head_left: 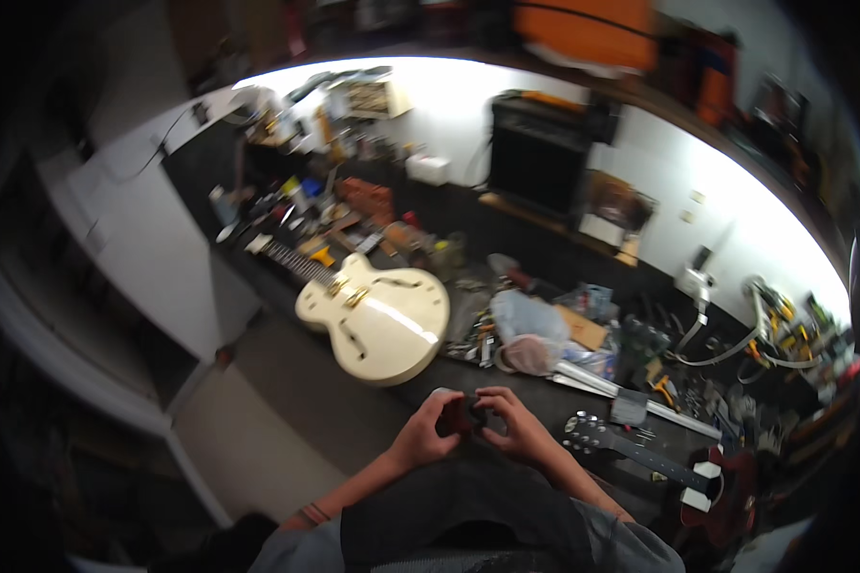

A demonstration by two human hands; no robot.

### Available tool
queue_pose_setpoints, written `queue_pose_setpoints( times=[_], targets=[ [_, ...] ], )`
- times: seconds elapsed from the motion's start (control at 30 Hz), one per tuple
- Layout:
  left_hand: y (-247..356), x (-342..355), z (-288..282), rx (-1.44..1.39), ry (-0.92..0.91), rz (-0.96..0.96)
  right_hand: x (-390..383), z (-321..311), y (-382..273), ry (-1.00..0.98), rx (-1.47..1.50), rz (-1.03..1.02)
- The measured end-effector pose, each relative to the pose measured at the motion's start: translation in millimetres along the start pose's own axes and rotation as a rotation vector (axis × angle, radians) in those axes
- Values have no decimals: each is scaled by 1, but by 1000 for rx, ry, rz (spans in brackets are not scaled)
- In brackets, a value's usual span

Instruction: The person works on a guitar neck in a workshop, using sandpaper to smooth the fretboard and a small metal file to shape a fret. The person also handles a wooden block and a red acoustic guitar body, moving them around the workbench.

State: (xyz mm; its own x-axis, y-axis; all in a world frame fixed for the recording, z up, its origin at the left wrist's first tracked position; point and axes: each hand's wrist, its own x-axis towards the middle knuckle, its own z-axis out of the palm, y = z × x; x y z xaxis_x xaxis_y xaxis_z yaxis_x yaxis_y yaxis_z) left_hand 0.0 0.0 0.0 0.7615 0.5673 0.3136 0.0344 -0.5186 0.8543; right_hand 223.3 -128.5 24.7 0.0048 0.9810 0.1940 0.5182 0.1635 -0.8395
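While your hands meet in front of your body, the small red piece (458, 416) sits in the gap between them, right of your left hand (420, 435) and left of your right hand (516, 430). Your left looks the nearer: its thumb and fingers stand partly spread, about the red piece's breadth apart, and seem to have hold of it. Your right curls its fingers, thumb apart, at a dark part (476, 412) just beside the red; blur hides whether it grips, touches or only hovers, and whether dark and red are one thing. You cannot tell the long axis from here. Ahead and to your left, apart from both hands, lies the cream guitar (384, 329)
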Motion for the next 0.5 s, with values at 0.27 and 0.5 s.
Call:
queue_pose_setpoints(
  times=[0.27,0.5],
  targets=[
    [-62,-120,-176,-2,315,-292,147,178,-87,-269,14,-95],
    [-103,-171,-254,-39,566,-467,244,258,-110,-492,20,-163]
  ],
)
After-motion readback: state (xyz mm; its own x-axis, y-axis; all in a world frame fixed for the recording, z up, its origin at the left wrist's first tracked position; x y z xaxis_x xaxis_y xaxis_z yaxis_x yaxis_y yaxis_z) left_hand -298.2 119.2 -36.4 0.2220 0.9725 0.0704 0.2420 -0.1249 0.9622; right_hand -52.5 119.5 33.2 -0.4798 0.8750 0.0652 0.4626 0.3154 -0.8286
